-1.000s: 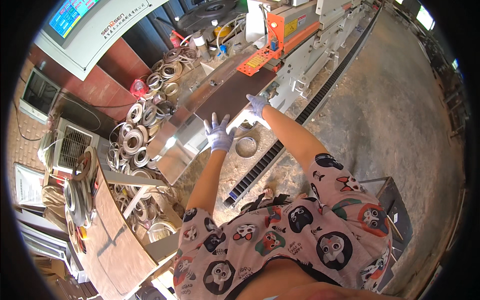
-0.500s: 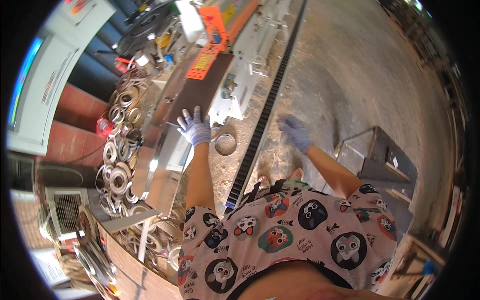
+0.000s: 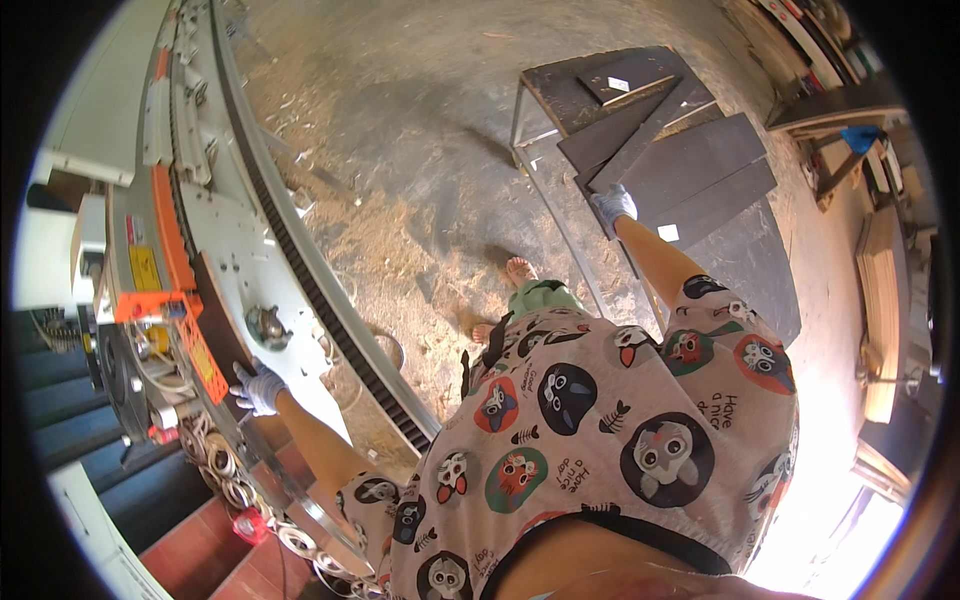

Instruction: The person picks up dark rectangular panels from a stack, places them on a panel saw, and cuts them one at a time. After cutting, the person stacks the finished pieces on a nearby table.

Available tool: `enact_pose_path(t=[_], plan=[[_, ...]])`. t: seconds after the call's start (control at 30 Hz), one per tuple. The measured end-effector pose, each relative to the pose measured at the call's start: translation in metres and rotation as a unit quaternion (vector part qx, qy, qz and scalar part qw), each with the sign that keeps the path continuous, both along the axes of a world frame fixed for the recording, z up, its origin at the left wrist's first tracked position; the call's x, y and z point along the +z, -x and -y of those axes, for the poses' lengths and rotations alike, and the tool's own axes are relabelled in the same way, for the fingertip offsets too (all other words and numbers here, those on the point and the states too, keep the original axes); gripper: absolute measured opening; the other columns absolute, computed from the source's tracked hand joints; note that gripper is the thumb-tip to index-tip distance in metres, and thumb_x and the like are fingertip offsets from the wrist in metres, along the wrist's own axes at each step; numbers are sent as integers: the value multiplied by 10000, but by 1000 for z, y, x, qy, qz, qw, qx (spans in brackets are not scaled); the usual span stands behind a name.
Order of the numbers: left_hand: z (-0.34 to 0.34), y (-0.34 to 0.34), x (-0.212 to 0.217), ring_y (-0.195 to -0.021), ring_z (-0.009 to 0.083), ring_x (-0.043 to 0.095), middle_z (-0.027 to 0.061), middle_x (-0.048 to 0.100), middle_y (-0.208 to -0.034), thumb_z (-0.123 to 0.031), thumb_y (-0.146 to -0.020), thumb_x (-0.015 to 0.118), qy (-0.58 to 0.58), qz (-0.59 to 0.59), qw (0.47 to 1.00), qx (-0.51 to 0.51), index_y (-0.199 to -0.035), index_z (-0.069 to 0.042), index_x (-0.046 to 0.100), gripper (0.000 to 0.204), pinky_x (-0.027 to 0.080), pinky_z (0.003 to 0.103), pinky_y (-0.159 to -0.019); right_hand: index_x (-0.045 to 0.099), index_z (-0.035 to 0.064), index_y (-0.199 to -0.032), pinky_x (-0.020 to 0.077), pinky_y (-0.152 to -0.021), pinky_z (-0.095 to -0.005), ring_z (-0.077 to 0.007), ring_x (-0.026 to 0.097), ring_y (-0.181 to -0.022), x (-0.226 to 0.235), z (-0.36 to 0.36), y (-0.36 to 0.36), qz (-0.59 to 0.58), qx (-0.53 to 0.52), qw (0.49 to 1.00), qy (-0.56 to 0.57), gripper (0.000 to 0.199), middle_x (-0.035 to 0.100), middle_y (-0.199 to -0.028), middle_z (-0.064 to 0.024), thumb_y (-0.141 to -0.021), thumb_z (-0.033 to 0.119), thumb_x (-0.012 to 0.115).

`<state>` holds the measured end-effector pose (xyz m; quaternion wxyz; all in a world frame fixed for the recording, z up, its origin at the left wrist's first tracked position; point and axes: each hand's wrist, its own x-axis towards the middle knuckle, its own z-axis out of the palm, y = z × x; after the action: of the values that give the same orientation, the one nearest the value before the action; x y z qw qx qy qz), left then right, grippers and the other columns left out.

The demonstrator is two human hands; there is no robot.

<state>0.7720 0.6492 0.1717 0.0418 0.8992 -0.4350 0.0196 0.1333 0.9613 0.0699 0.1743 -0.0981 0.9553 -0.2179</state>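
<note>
My left hand (image 3: 258, 390), in a pale glove, lies on a dark brown board (image 3: 227, 322) at the edge-banding machine on the left. Its fingers are spread, and nothing is gripped in them. Over on the right, my gloved right hand (image 3: 614, 206) is at the near end of a narrow dark board (image 3: 640, 135), closed on its edge; the fingertips are partly hidden. That strip lies slantwise across other dark panels (image 3: 697, 172) on a metal-framed table. Small white labels are stuck on some of the panels.
A black conveyor track (image 3: 300, 275) runs along the machine's near side. An orange perforated guard (image 3: 200, 352) stands beside the left-hand board. Several rolls of edge banding (image 3: 222, 455) lie beyond. Sawdust covers the floor (image 3: 400, 200), and stacked sheets (image 3: 885, 310) lean at the far right.
My view has turned to the right. My right hand has moved from the air above the floor to the narrow board on the table. My left hand stays on the machine's dark board.
</note>
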Motion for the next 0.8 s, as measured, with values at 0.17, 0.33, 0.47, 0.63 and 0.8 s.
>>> enact_pose_path(t=[0.17, 0.33, 0.47, 0.63, 0.8], plan=[[3, 25, 5, -1319, 310, 253, 113, 203, -1471, -516, -824, 536, 55, 74, 984, -152, -1392, -278, 274, 670, 315, 425, -1034, 372, 118, -1325, 407, -959, -385, -317, 476, -1163, 24, -3, 20, -8, -155, 987, -38, 758, 496, -1246, -174, -707, 449, 659], [-70, 80, -23, -1257, 337, 348, 172, 318, -1394, -618, -793, 490, 293, -120, 861, -399, -1295, -49, 433, 761, 329, 391, -1049, 354, 91, -1319, 401, -967, -386, -337, 461, -1177, 26, 16, 9, -1, -237, 971, 5, 817, 490, -1253, -185, -673, 445, 707], [-122, 126, -5, -1243, 350, 370, 178, 328, -1385, -477, -832, 517, 255, -164, 842, -446, -1248, -87, 498, 571, 389, 434, -990, 358, 93, -1293, 413, -958, -390, -338, 461, -1169, 34, 24, 10, -3, -310, 951, 18, 778, 493, -1237, -166, -651, 355, 711], [-134, 163, -6, -1201, 325, 438, 168, 373, -1370, -227, -740, 661, 240, -242, 815, -468, -1215, -91, 529, 511, 393, 405, -978, 637, 5, -852, 516, -661, -376, -278, 631, -742, -20, -2, 42, 86, -195, 949, 231, 261, 632, -788, -179, -673, 195, 636], [-136, 226, -5, -1176, 327, 459, 165, 458, -1298, -302, -747, 665, 251, -326, 741, -530, -1178, -75, 536, 504, 388, 392, -960, 455, 64, -1060, 528, -531, -337, -196, 577, -662, -15, -17, 2, 261, -110, 798, 532, 411, 560, -835, -74, -689, -23, 610]])
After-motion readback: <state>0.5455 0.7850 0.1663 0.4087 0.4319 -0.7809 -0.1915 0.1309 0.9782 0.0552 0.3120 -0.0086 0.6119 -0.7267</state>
